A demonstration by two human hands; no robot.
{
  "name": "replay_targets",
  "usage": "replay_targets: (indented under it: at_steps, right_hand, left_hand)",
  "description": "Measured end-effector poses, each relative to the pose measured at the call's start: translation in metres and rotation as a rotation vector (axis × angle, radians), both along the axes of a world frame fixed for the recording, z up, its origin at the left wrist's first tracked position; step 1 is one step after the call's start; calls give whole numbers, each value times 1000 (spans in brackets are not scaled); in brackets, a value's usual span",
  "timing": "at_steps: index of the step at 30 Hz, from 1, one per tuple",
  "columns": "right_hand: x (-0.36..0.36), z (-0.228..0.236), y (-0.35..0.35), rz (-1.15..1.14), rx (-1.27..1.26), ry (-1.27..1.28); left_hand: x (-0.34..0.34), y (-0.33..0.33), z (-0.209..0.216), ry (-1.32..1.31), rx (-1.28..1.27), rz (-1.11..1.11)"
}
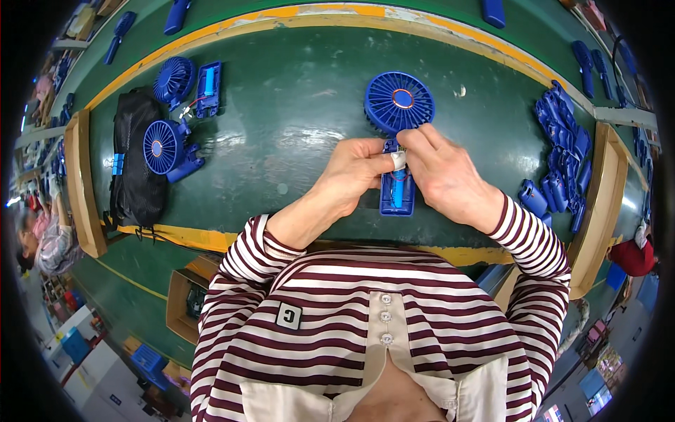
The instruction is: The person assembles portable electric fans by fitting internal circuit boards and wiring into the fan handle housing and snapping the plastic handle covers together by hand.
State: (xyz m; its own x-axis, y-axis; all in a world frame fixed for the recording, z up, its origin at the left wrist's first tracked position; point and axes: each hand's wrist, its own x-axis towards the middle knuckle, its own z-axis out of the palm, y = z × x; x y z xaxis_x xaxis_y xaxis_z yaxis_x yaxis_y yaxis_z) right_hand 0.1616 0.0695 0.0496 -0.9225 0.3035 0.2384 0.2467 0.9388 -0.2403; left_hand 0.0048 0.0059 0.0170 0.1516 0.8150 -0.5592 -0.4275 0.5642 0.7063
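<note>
The person's left hand (355, 169) and right hand (439, 169) meet over a blue fan (398, 133) that lies on the green worktop (295, 119), a little right of its middle. Both hands are curled, fingertips pinched on the neck where the round grille joins the open handle; the left fingers also touch a small white piece there. The handle shell lies open between the wrists, a blue cell showing inside.

The worktop's near edge, marked by a yellow strip (190, 238), runs just under the forearms. The far edge curves along another yellow band. Bare green surface lies left of the hands and beyond the fan.

At the left end, two more fans (169, 144) with open handles lie beside a black bag (133, 162), near a wooden side rail (83, 183). At the right end, a heap of blue handle shells (562, 151) is piled against the other rail (598, 211). Below the near edge, a cardboard box (184, 306) stands open; its contents are too dark to tell.
</note>
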Motion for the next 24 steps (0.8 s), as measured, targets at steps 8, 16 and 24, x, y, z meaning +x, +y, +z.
replay_targets:
  at_steps: [8,16,24]
  right_hand:
    - [1,-3,-3,-19,29,-23]
    - [4,-13,1,-28,-28,34]
    - [8,-16,2,-100,35,106]
  left_hand:
    - [4,-1,-6,-31,-38,42]
    - [-1,6,-11,-277,-87,41]
    - [0,10,-18,-38,-39,-30]
